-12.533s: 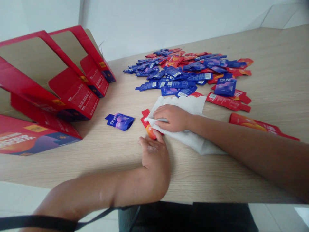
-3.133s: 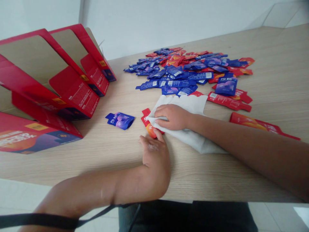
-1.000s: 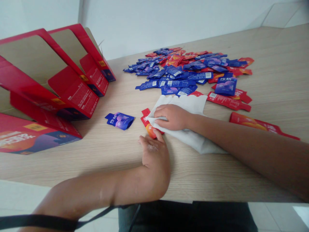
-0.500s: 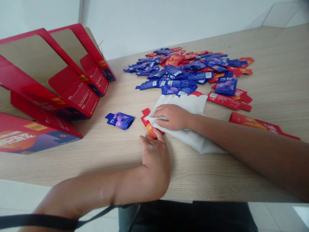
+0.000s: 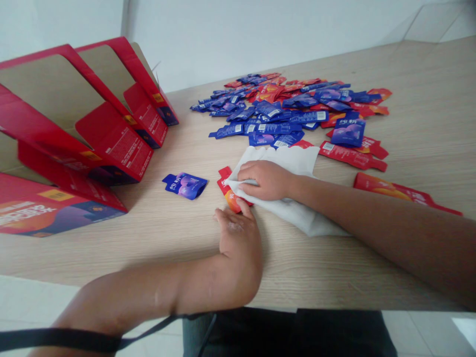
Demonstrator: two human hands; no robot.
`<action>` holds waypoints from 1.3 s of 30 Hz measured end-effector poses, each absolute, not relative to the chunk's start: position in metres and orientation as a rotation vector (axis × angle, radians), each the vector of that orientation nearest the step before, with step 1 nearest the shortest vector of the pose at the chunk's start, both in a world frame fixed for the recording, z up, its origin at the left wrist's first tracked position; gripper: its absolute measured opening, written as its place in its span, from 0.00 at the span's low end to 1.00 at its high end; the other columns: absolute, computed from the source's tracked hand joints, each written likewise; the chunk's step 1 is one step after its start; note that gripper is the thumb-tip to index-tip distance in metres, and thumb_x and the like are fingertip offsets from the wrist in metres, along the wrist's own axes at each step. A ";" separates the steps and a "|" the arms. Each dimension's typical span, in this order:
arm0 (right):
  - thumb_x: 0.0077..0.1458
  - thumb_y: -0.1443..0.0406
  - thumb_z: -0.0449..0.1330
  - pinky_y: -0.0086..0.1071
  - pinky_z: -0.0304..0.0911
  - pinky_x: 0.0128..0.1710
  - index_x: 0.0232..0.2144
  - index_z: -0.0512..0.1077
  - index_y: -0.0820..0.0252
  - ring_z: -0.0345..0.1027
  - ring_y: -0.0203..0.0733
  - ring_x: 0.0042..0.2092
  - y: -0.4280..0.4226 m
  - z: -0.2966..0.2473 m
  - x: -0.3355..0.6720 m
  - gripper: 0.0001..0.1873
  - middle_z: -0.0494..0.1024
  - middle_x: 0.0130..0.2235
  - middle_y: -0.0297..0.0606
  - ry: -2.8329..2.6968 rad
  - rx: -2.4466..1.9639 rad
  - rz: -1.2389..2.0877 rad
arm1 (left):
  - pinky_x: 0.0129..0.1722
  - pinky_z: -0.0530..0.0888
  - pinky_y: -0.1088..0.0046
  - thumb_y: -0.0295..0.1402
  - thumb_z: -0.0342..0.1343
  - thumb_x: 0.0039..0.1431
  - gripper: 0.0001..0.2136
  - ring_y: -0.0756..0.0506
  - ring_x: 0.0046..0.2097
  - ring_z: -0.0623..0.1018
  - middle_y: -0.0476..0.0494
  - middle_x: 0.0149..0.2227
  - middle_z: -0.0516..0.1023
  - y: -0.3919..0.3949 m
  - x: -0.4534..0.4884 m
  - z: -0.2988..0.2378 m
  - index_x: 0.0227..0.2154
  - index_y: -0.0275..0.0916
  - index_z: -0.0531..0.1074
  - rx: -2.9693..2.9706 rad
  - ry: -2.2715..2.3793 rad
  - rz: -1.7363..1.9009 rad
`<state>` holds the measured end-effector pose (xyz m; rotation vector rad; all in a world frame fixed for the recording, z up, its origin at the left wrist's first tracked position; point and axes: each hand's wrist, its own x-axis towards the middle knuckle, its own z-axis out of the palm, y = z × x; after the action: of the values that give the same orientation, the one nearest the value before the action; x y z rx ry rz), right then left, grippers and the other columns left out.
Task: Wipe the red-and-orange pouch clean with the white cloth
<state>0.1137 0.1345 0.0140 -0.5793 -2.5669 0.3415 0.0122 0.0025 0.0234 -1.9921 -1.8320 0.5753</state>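
A red and orange sachet (image 5: 229, 189) lies flat on the table, its right side hidden under a white cloth (image 5: 293, 161). My right hand (image 5: 266, 181) is closed on the cloth, pressing a bunched fold against the sachet. At the sachet's lower edge, my left hand (image 5: 240, 230) holds it down, wrist bent, with thumb and a finger around that end; its other fingers are mostly hidden. To the left of the sachet lies a single blue sachet (image 5: 185, 185) with a purple fruit picture, touched by neither hand.
Open red cartons (image 5: 63, 208) stand in a row on the left of the wooden table (image 5: 148, 253). A pile of blue and red sachets (image 5: 271, 111) spreads toward the wall. One more red sachet (image 5: 394, 189) lies partly behind my right forearm. A black strap (image 5: 55, 339) crosses the lower left.
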 end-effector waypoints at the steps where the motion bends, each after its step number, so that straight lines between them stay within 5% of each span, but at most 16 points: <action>1: 0.56 0.66 0.53 0.33 0.58 0.39 0.33 0.74 0.65 0.65 0.41 0.36 0.135 0.014 0.114 0.11 0.75 0.34 0.41 -2.565 -0.580 0.343 | 0.50 0.71 0.60 0.15 0.34 0.57 0.25 0.42 0.41 0.80 0.28 0.34 0.80 0.002 0.012 0.024 0.56 0.22 0.62 -1.995 -1.836 0.571; 26: 0.56 0.66 0.53 0.32 0.58 0.39 0.33 0.74 0.64 0.65 0.40 0.36 0.135 0.014 0.114 0.11 0.75 0.34 0.41 -2.565 -0.586 0.338 | 0.52 0.69 0.58 0.16 0.35 0.57 0.25 0.41 0.45 0.79 0.23 0.40 0.79 0.002 0.013 0.026 0.58 0.22 0.59 -2.012 -1.830 0.639; 39: 0.56 0.65 0.52 0.32 0.57 0.38 0.30 0.73 0.64 0.64 0.40 0.35 0.135 0.014 0.114 0.11 0.74 0.33 0.41 -2.577 -0.589 0.331 | 0.49 0.71 0.61 0.16 0.34 0.57 0.25 0.42 0.40 0.80 0.31 0.32 0.80 0.002 0.012 0.023 0.56 0.22 0.61 -1.995 -1.825 0.561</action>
<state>0.1141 0.1349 0.0139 -0.5888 -2.5770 0.3308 0.0116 0.0019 0.0228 -1.9952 -1.8249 0.5613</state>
